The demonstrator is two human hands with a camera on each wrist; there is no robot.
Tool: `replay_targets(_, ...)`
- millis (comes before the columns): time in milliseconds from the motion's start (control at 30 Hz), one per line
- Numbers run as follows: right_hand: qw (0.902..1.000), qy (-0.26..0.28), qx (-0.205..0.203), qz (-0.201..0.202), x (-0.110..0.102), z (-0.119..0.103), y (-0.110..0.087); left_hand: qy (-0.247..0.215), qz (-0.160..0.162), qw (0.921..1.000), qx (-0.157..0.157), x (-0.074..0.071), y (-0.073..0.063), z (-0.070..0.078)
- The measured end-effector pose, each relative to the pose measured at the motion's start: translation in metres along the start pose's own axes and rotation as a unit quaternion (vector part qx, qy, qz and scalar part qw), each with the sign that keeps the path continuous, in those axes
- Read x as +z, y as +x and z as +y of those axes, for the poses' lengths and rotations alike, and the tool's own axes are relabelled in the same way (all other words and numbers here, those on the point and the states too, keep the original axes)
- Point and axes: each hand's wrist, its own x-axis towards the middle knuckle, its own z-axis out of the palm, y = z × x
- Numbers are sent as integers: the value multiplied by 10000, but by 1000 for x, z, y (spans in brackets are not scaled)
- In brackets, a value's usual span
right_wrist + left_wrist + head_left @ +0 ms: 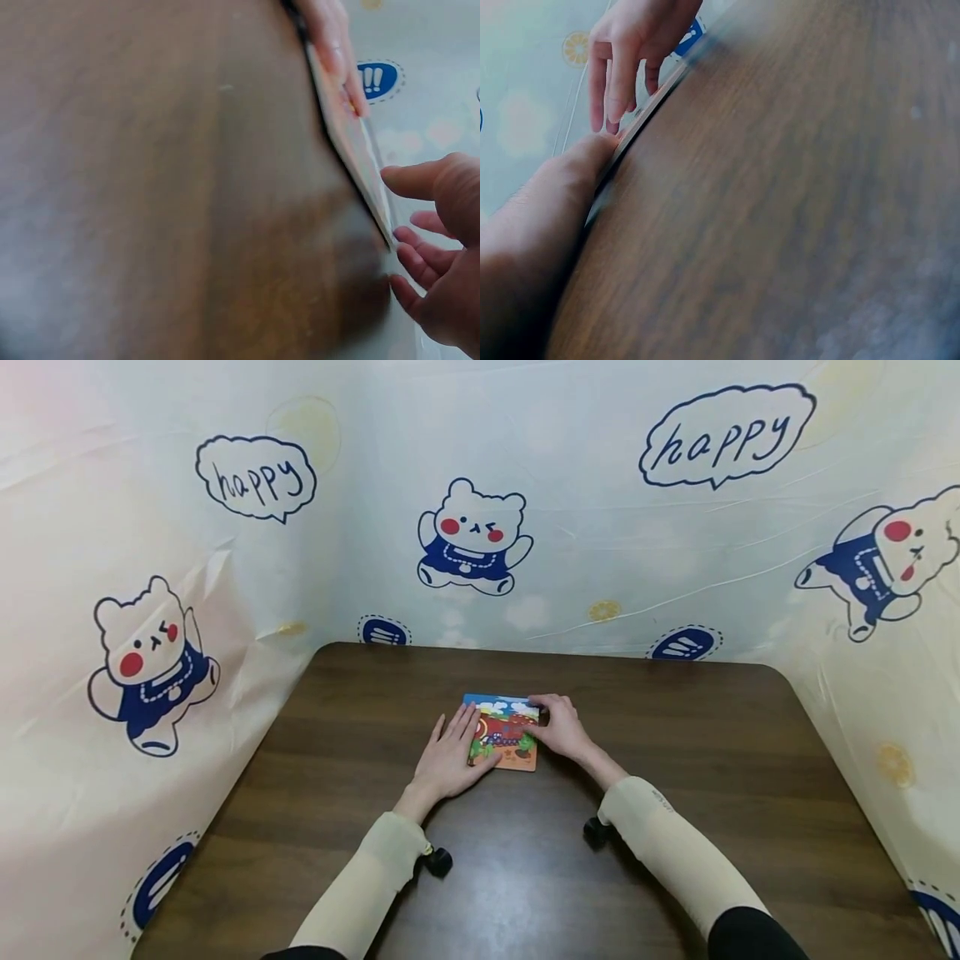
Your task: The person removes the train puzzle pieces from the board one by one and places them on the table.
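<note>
Cloth: pale sheet (562, 427) with printed bears and "happy" bubbles, across the top and both sides of the head view.
Table: brown wooden top (255, 835), filling the middle and bottom.
Sleeves: cream (360, 885), reaching up from the lower edge.
Left hand (448, 762): left of centre, fingers straight, laid flat on the board's left side.
Right hand (562, 731): right of centre, thumb and fingers parted, lightly bent at the board's right edge; cannot tell whether they touch.
Board: colourful picture board (504, 735), flat at centre.
</note>
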Motion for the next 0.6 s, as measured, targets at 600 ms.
replay_targets(600, 9995, 104, 87, 298, 9, -1, 0, -72, -28, 9999, 114, -4, -1, 1)
